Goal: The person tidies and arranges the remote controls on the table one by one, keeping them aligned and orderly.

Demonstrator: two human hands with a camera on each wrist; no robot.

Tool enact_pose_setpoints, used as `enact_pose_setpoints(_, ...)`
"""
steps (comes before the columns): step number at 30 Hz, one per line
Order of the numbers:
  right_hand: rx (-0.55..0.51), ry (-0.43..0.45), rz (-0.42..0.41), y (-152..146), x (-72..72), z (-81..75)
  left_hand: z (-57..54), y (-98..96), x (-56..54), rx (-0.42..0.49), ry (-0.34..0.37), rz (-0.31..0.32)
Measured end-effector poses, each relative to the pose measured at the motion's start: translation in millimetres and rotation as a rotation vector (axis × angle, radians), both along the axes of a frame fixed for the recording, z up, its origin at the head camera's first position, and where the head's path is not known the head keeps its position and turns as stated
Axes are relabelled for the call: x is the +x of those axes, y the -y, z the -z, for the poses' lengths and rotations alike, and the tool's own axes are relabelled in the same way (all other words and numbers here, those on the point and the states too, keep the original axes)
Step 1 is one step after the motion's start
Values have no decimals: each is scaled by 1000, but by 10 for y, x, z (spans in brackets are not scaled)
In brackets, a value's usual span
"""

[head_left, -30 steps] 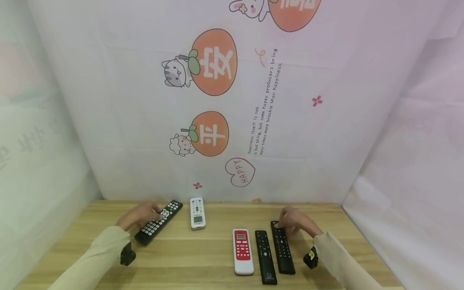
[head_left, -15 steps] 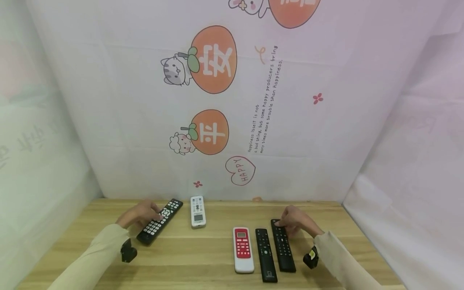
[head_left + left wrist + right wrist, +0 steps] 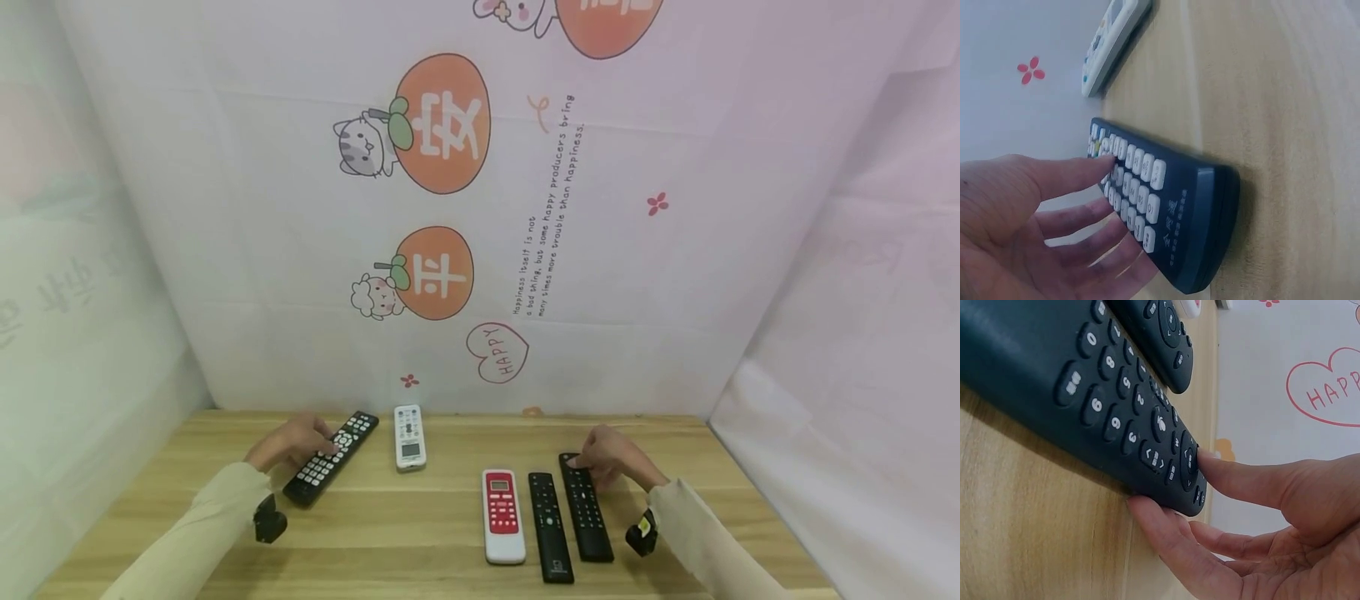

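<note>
With thumb on the white keys and fingers along the far-left side, my left hand (image 3: pixel 296 437) pinches a black remote control (image 3: pixel 318 472) lying slantwise at the table's left. In the left wrist view, the near end of this black remote (image 3: pixel 1194 219) faces the camera. On the right, my right hand (image 3: pixel 609 454) grips the far end of another black remote control (image 3: pixel 588 518). The right wrist view has the thumb on top of this black remote (image 3: pixel 1110 425) by its round key pad, a finger against its side edge and others partly hidden behind its end.
A slim black remote (image 3: pixel 550 533) lies just left of the gripped right one, and a red and white remote (image 3: pixel 502 525) beside that. At the back stands a white remote (image 3: pixel 409 437) lying flat near the printed cloth wall (image 3: pixel 300 350). The wooden table (image 3: pixel 420 525) has cloth on three sides.
The near end of the left black remote has swung slightly to the right. The right one's near end has shifted a little to the right. Both hands keep their holds.
</note>
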State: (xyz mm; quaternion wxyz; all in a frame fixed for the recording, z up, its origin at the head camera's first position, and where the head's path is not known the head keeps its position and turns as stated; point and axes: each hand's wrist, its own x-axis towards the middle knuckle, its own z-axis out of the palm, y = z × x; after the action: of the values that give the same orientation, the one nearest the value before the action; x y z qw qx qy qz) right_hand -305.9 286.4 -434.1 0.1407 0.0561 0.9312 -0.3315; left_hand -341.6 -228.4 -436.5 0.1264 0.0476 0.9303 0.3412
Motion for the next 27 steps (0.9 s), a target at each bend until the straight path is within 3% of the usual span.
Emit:
enact_pose_setpoints(10,-18,-25,30,7,20,12,64,-293,-36,-149,-370,119)
enact_pose_setpoints(15,-15,-26,37,11,34,0,128,-378,-118,-107,-531,242)
enact_pose_setpoints(20,-31,-17,35,18,47,-15,127,-499,-114,-105,-587,390)
enact_pose_setpoints(22,-27,-12,20,18,37,-12,101,-565,-98,-102,-570,422)
enact_pose_setpoints(27,-13,-5,5,27,27,-6,172,-683,-166,-203,-688,553)
